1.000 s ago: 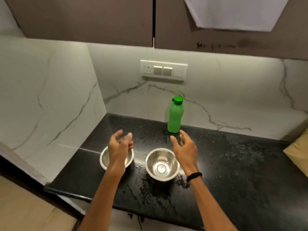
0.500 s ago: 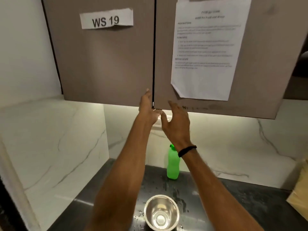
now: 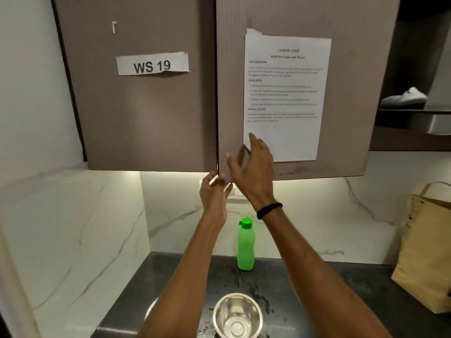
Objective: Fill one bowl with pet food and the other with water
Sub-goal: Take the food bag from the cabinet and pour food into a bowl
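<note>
A steel bowl stands on the black counter near the bottom edge of the view. Only a sliver of the second bowl shows behind my left forearm. A green bottle with a green cap stands upright at the back wall. My left hand is raised to the seam of the wall cabinet, and its fingertips grip the lower corner of the right door. My right hand hovers in front of that door with its fingers spread and holds nothing.
The left door carries a "WS 19" label, and the right door a printed task sheet. A brown paper bag stands on the counter at the right. Marble walls close in the left side and the back.
Both hands rose from above the bowls to the cabinet doors. Since half a second ago, my right hand has climbed higher in front of the right door, and my left hand has settled at its lower corner.
</note>
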